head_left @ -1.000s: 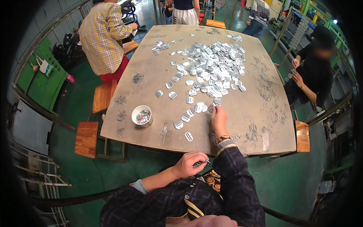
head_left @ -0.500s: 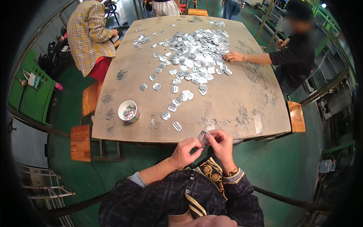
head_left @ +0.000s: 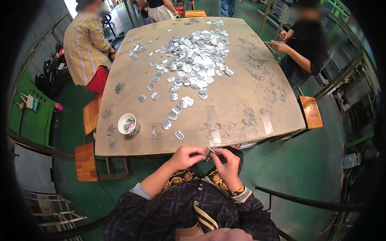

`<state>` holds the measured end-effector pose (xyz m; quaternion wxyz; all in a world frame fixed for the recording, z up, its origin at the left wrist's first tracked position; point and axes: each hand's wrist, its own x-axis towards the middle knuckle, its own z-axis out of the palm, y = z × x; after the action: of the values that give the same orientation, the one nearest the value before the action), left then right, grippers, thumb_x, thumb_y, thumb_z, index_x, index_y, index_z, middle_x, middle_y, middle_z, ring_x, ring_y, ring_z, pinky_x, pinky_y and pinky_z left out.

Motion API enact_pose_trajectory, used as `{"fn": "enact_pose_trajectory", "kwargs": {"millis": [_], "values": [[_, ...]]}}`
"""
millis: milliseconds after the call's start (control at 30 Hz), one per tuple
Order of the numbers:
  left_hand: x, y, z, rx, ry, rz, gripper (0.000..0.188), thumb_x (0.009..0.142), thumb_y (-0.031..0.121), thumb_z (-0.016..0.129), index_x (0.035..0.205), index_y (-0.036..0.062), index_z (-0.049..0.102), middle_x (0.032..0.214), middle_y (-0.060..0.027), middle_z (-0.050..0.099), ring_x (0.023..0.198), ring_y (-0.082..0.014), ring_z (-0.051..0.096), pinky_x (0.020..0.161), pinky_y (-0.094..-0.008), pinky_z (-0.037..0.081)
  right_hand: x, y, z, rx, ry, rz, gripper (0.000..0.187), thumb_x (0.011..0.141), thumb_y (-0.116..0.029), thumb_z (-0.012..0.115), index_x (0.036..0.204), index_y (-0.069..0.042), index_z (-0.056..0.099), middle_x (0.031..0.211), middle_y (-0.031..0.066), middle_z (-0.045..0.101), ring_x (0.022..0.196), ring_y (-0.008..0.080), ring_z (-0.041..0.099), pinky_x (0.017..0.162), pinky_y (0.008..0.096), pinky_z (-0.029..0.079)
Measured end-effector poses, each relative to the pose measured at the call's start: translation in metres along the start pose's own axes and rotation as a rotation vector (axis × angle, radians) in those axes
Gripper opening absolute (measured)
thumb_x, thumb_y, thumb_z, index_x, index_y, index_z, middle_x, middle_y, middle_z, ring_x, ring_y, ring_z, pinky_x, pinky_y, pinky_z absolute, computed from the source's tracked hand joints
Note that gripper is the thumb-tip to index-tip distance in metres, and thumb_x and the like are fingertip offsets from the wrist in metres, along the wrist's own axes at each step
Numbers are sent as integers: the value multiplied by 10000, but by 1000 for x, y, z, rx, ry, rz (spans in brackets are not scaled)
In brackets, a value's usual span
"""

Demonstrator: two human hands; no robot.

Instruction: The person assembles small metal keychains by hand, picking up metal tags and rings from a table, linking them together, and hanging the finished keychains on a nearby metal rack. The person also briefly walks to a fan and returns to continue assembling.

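Observation:
Close to my body, just off the table's near edge, both hands meet at chest level. My right hand (head_left: 226, 164) pinches a silver slotted metal buckle plate (head_left: 211, 150), now seen nearly edge-on. Opposite it, my left hand (head_left: 187, 157) has its thumb and fingers closed at the plate's left side. A small dark wiry piece (head_left: 207, 158) shows at these left fingertips; its exact shape is too small to tell. Across the table, similar plates (head_left: 197, 52) lie in a large heap, with a loose trail of them (head_left: 172, 116) running toward me.
Thin dark curved wires (head_left: 249, 116) lie scattered along the table's (head_left: 140, 116) right side and near edge. A paper cup (head_left: 129, 124) with small coloured pieces stands at the near left. Wooden stools (head_left: 85, 156) flank the table. Co-workers stand at the left, right (head_left: 307, 44) and far sides.
The plate in my hands has turned from face-up to nearly edge-on. The co-worker at the right has drawn a hand back from the heap. My view has shifted slightly.

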<state>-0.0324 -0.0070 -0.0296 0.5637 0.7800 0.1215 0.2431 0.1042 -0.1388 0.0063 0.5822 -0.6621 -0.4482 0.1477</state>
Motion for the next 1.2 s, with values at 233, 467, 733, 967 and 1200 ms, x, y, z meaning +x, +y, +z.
{"fn": "enact_pose_trajectory", "kwargs": {"millis": [233, 467, 733, 967, 1200], "values": [[59, -43, 4, 538, 142, -96, 121, 773, 147, 694, 822, 37, 688, 806, -110, 642, 754, -338, 622, 697, -403, 508, -11, 2, -6, -79, 42, -44, 149, 746, 32, 698, 888, -4, 672, 767, 118, 660, 658, 229, 637, 616, 302, 498], [85, -55, 32, 794, 98, -315, 128, 747, 135, 715, 797, 38, 647, 874, -134, 622, 850, -344, 613, 747, -435, 490, -20, 5, -10, -82, 47, -6, 158, 736, 36, 701, 887, -1, 672, 770, 117, 662, 677, 233, 645, 615, 301, 500], [86, -82, 26, 774, 85, -206, 81, 798, 85, 662, 791, 13, 626, 854, -164, 619, 844, -325, 618, 746, -416, 490, -19, 10, -12, -81, 104, 19, 156, 744, 36, 700, 893, -4, 677, 756, 116, 657, 647, 225, 631, 600, 298, 494], [70, 20, 10, 228, 106, -103, 101, 834, 31, 649, 914, -30, 652, 783, -82, 665, 725, -164, 647, 657, -277, 502, -14, 13, -9, -63, 201, 72, 279, 764, 28, 707, 1031, -15, 639, 796, 99, 671, 707, 157, 656, 648, 267, 515], [36, 50, 15, -154, 65, -286, 87, 832, 33, 684, 871, -39, 656, 749, -40, 661, 667, -56, 613, 588, -204, 503, -9, 0, -3, -84, 204, -16, 341, 749, 46, 712, 1069, -26, 619, 802, 104, 670, 714, 172, 662, 649, 268, 522]]}}
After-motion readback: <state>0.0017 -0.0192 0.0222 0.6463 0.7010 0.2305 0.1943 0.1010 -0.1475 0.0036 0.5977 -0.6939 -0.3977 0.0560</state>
